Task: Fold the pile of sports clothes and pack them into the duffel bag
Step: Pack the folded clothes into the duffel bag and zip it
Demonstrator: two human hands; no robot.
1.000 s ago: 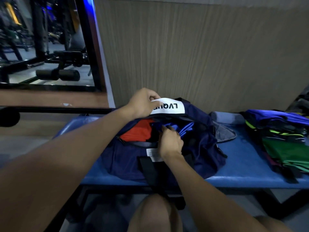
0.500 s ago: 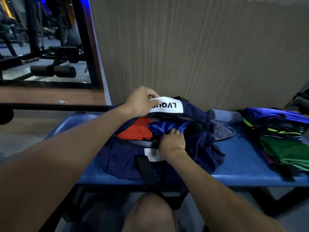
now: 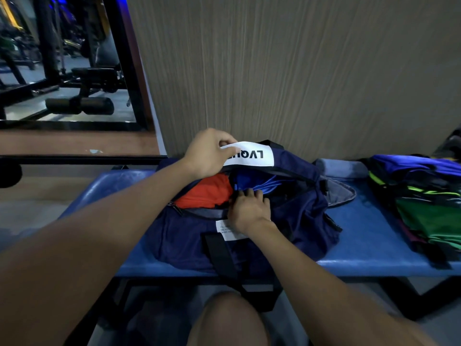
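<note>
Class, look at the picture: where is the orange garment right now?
In the head view, the orange garment lies inside the open duffel bag, at its left end, beside the blue garment and just below the left hand.

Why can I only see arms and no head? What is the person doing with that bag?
The camera is worn on the person's head and looks down, so you see only their arms and a knee. There is no robot here, just two bare hands. A dark blue duffel bag lies open on a blue bench. The left hand pinches the bag's flap by its white label and lifts it. The right hand reaches into the opening at a shiny blue garment, beside an orange-red garment already inside. Whether it grips the cloth is hard to tell. On the right waits a stack of clothes, blue, black and green.
</note>
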